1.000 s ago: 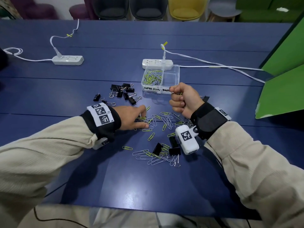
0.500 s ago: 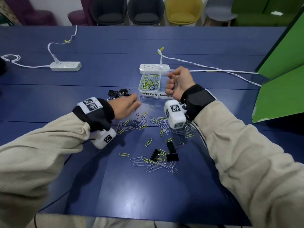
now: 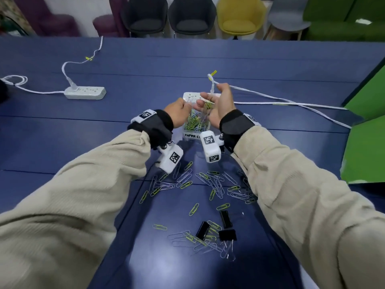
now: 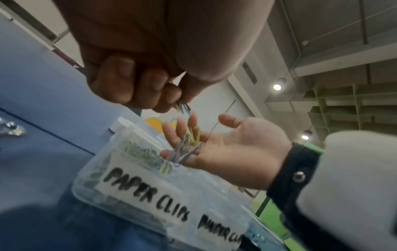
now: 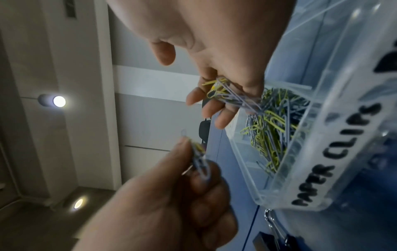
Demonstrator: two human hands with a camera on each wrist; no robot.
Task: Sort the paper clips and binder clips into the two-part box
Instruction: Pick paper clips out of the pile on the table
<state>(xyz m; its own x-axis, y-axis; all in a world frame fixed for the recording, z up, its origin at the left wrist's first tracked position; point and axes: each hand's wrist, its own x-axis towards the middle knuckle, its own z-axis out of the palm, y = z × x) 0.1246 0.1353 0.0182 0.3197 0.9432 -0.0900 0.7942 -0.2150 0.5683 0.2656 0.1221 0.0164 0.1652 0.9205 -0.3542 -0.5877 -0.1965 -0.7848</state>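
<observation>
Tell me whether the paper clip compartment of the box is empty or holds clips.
Holds clips: the compartment labelled PAPER CLIPS contains a heap of yellow and grey paper clips, well short of full.

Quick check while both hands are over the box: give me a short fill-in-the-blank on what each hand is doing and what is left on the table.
1. The left hand pinches a few ____ between its fingers.
2. The right hand is ____, and clips slide off it into the box.
3. The label on the filled compartment reads "____ CLIPS".
4. The black clips near the table's front edge are ____ clips.

Missing words: paper clips; open; PAPER; binder
</observation>
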